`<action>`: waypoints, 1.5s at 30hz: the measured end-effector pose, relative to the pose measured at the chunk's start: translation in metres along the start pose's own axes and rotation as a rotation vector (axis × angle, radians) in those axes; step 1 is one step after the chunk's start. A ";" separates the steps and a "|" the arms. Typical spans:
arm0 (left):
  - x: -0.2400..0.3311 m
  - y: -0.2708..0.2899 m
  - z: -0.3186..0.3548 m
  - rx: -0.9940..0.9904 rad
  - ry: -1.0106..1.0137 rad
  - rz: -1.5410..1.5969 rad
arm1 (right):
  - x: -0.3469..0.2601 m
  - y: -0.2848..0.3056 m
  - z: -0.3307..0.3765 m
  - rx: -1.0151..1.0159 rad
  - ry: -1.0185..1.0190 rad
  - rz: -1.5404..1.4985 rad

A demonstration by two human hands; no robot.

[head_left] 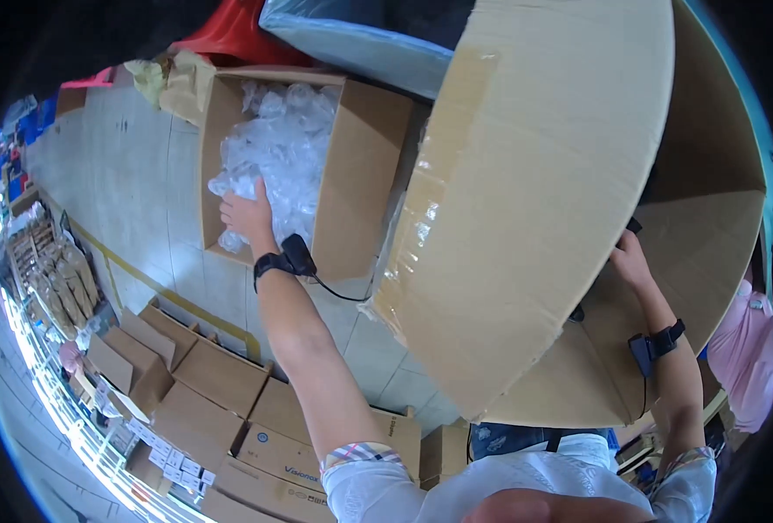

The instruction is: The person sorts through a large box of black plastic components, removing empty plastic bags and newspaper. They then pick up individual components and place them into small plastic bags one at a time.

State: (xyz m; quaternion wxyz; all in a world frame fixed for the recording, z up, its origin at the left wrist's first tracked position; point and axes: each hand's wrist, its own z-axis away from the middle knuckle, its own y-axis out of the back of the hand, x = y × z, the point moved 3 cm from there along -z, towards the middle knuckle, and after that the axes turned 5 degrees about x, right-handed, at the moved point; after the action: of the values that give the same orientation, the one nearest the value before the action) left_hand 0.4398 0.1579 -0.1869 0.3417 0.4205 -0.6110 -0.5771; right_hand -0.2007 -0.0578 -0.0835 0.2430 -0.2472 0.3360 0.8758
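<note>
My left hand [248, 218] reaches into an open cardboard box [364, 174] filled with crumpled-looking clear plastic pieces [282, 144]. Its thumb stands apart from the fingers, which rest on the plastic near the box's left side. At the inner edge of a large raised cardboard flap [543, 174], my right hand [633, 261] is closed, with its fingertips partly hidden. A small dark thing [635, 224] shows just beyond those fingers; whether the hand holds it or the flap's edge is unclear. Behind the flap opens a big cardboard box [709, 227], its inside mostly hidden.
Several brown cartons [199, 418] stand at the lower left. A red plastic object [229, 35] and a light-blue bin [360, 61] are beyond the plastic-filled box. Pink cloth [742, 357] hangs at the right. Another person [77, 362] is far left, near shelving.
</note>
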 end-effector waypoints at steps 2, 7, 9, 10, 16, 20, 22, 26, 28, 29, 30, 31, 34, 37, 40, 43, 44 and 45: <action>-0.002 0.004 -0.008 0.003 -0.059 0.032 | -0.008 -0.001 0.002 -0.008 0.002 0.032; -0.052 -0.018 -0.015 -0.076 -0.273 0.220 | -0.024 -0.014 -0.005 0.034 0.056 0.063; -0.059 -0.017 -0.007 -0.043 -0.204 0.380 | -0.006 -0.008 -0.014 0.042 0.101 0.158; -0.056 -0.015 0.000 -0.018 -0.140 0.544 | 0.008 0.003 -0.019 0.080 0.098 0.198; -0.009 0.079 0.083 -0.216 0.185 1.086 | 0.032 0.061 -0.041 0.675 0.279 0.551; 0.063 0.258 0.184 -0.303 -0.185 0.982 | 0.102 0.081 -0.085 0.717 -0.286 0.531; 0.068 0.307 0.229 -0.284 -0.319 1.057 | 0.092 0.078 -0.088 0.716 -0.305 0.468; 0.104 0.349 0.287 -0.423 -0.506 0.983 | 0.080 0.078 -0.088 0.542 -0.380 0.459; 0.125 0.355 0.303 -0.493 -0.539 0.896 | 0.084 0.074 -0.092 0.312 -0.370 0.539; 0.132 0.355 0.311 -0.445 -0.499 0.841 | 0.057 0.080 -0.087 0.270 -0.374 0.500; 0.137 0.355 0.317 -0.397 -0.458 0.786 | 0.057 0.078 -0.092 0.267 -0.367 0.492; 0.144 0.352 0.322 -0.390 -0.470 0.790 | 0.056 0.089 -0.097 0.451 -0.284 0.515; 0.157 0.347 0.327 -0.261 -0.447 0.682 | 0.080 0.125 -0.137 0.750 -0.097 0.580; 0.157 0.336 0.329 -0.282 -0.392 0.743 | 0.082 0.139 -0.174 0.696 -0.161 0.498; 0.144 0.335 0.332 -0.328 -0.322 0.786 | 0.060 0.132 -0.175 0.531 -0.176 0.600; 0.140 0.334 0.331 -0.332 -0.361 0.723 | 0.074 0.134 -0.184 0.319 -0.187 0.461; 0.143 0.333 0.331 -0.328 -0.367 0.734 | 0.085 0.137 -0.187 0.366 -0.199 0.417; 0.146 0.332 0.330 -0.349 -0.351 0.750 | 0.095 0.142 -0.191 0.412 -0.209 0.372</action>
State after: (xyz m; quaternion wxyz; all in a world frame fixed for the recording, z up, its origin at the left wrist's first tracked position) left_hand 0.0419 0.1571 0.0994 0.4844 0.0017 -0.6634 -0.5703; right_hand -0.3051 -0.2623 -0.1980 0.1565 -0.0353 0.5194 0.8393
